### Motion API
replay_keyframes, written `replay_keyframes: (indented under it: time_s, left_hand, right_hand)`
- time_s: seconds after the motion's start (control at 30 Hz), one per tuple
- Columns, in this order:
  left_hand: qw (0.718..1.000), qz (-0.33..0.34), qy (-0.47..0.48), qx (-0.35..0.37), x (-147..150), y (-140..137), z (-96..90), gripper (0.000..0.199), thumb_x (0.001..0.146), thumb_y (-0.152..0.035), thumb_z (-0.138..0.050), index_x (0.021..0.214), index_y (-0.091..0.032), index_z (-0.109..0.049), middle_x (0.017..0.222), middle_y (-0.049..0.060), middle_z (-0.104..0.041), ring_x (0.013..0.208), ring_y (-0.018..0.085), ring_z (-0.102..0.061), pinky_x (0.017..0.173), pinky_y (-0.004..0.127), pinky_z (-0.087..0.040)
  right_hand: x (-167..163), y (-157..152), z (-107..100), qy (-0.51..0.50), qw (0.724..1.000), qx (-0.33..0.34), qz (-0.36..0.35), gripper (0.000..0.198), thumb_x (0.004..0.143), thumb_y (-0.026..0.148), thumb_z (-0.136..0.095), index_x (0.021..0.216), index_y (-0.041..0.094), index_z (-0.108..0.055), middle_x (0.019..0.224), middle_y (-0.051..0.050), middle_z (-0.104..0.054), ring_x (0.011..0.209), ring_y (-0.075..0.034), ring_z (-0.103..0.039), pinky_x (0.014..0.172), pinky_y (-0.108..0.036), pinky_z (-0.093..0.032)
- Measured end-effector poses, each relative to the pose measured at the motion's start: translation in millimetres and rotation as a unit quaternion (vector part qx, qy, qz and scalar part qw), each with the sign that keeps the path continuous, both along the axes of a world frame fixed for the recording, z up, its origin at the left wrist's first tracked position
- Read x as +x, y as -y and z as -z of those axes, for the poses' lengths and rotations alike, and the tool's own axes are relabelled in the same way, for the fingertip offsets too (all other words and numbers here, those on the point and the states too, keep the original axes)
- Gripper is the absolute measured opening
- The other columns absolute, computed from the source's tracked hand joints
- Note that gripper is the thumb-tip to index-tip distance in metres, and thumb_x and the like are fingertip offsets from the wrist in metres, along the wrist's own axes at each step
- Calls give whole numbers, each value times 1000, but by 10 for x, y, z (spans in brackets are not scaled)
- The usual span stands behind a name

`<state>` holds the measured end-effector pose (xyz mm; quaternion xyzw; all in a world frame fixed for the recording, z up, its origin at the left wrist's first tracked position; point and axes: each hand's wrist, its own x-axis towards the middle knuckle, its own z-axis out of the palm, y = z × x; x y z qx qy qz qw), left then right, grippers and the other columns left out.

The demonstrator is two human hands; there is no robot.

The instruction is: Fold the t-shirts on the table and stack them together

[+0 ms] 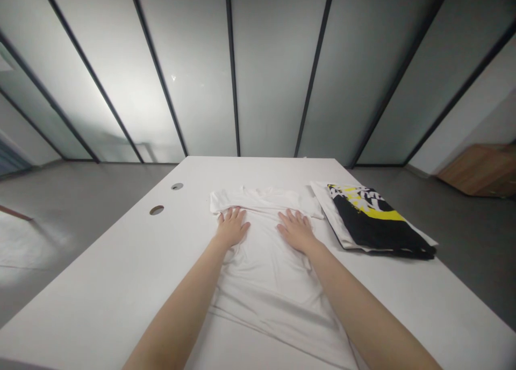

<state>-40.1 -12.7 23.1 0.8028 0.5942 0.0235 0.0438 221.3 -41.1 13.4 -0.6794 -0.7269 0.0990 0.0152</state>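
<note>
A white T-shirt lies spread on the white table in front of me, its sleeves and neck at the far end and its hem toward me. Wrinkles run across its lower body, and a crosswise fold shows just beyond my fingertips. My left hand rests flat on the shirt's left side, fingers spread. On the right side of the shirt lies my right hand, palm down, with its fingers apart. Neither hand grasps the fabric. Part of the shirt's right edge is hidden under my right forearm.
Right of the shirt, a stack of folded clothes has a black, yellow and white garment on top. The white table has two round holes near its left edge. Frosted glass panels stand beyond it. A wooden cabinet is at far right.
</note>
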Motion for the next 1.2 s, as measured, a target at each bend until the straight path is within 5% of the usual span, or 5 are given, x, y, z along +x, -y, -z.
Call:
replay_keyframes:
  time_s: [0.5,0.7,0.8,0.97,1.2]
  left_hand:
    - [998,1,-46,-51,103,533,-92,69,106,-53,-35,169,-24,-32,178,17,-17,162,47,-14,117,81,-22]
    - [970,94,-15,-224,-186,924,-696,68,84,-64,-66,140,-23,-68,142,21,-67,123,44,-66,99,55,-53]
    - [977,69,27,-198,-312,739,-883,53,93,-63,-55,126,-26,-73,120,16,-78,112,37,-72,95,47,-54]
    - [997,-71,-8,-13,-563,59,-713,49,100,-36,-44,142,-16,-60,139,21,-69,130,34,-65,106,45,-49]
    - [970,-53,155,-180,-1053,-430,-443,45,73,-49,-71,103,-16,-76,115,16,-79,110,34,-74,93,36,-55]
  right_hand:
    - [-155,327,-181,29,995,-95,26,78,106,60,-40,173,27,-19,180,-18,-2,162,-49,-6,122,-74,-11]
    - [10,608,-687,-12,984,-155,-84,56,95,58,-59,133,21,-74,135,-22,-71,122,-43,-68,102,-53,-49]
    - [128,438,-857,-48,992,-92,-70,47,102,53,-47,116,23,-80,122,-16,-78,115,-36,-72,97,-45,-51]
    - [310,-17,-635,-20,999,9,23,51,105,34,-43,149,14,-59,145,-20,-66,131,-31,-65,108,-40,-47]
    - [597,-266,-338,-25,999,-3,32,54,101,33,-54,148,8,-60,147,-23,-65,135,-33,-62,114,-41,-45]
